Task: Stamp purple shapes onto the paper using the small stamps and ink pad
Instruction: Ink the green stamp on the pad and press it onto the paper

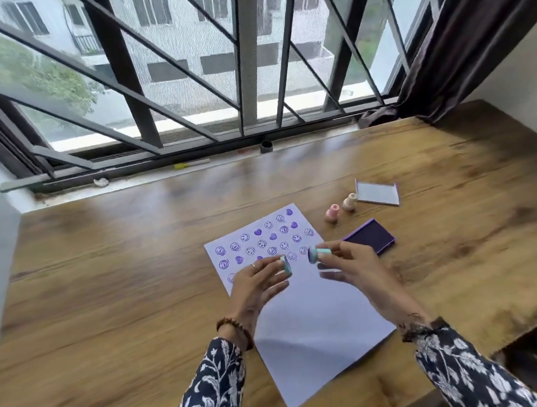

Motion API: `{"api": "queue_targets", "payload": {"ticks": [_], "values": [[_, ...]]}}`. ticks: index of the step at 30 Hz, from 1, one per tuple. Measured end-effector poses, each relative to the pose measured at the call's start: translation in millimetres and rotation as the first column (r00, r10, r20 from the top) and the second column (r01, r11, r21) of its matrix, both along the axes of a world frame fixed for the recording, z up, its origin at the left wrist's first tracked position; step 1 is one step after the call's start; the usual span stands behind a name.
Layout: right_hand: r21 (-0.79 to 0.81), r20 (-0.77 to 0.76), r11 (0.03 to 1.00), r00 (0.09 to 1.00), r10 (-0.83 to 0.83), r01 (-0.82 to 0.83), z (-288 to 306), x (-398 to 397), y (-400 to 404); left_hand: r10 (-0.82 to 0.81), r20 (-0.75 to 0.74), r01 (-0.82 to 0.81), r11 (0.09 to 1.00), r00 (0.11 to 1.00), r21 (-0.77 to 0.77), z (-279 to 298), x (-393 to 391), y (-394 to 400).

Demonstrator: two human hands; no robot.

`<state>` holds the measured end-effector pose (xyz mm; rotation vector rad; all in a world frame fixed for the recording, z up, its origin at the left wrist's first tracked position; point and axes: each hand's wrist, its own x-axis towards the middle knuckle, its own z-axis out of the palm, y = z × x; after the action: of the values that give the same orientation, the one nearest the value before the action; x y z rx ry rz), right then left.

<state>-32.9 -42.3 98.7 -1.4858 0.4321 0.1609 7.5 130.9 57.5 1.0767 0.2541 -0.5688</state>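
Observation:
A white paper (312, 326) lies on the wooden table, its far part covered with purple smiley and heart prints. Above its middle, my left hand (257, 289) pinches a small teal cap (285, 264). My right hand (352, 267) holds the teal stamp (314, 254) a short gap to the right of the cap. The open purple ink pad (371, 236) sits just right of the paper, beside my right hand. Two pinkish stamps (340, 209) stand upright beyond the pad.
The ink pad's lid (377, 193) lies upturned behind the pink stamps. The wooden table (118, 289) reaches to a barred window at the back, with a dark curtain (464, 44) at the right. The table's front right edge drops off near my right sleeve.

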Motion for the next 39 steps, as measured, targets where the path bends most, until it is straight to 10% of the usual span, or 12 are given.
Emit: {"api": "queue_targets", "payload": {"ticks": [10, 24, 30, 39], "values": [[-0.347, 0.152, 0.937, 0.983, 0.106, -0.048, 9.5, -1.1, -26.9, -0.074, 0.056, 0.072, 0.997, 0.996, 0.031, 19.0, -0.3, -45.3], [-0.291, 0.056, 0.952, 0.992, 0.113, -0.092, -9.0, 37.8, -88.3, -0.081, 0.252, 0.036, 0.983, 0.964, 0.178, 0.5, 16.3, -105.7], [-0.832, 0.068, 0.547, 0.962, 0.263, -0.091, -26.5, 72.6, -111.9, -0.331, 0.474, -0.208, 0.598, 0.816, 0.774, -25.1, 44.9, -135.4], [-0.933, 0.055, 0.352, 0.943, 0.327, -0.068, -45.5, 86.3, -123.9, -0.497, 0.406, -0.264, 0.332, 0.767, 0.906, -48.0, 74.5, -153.1]]}}
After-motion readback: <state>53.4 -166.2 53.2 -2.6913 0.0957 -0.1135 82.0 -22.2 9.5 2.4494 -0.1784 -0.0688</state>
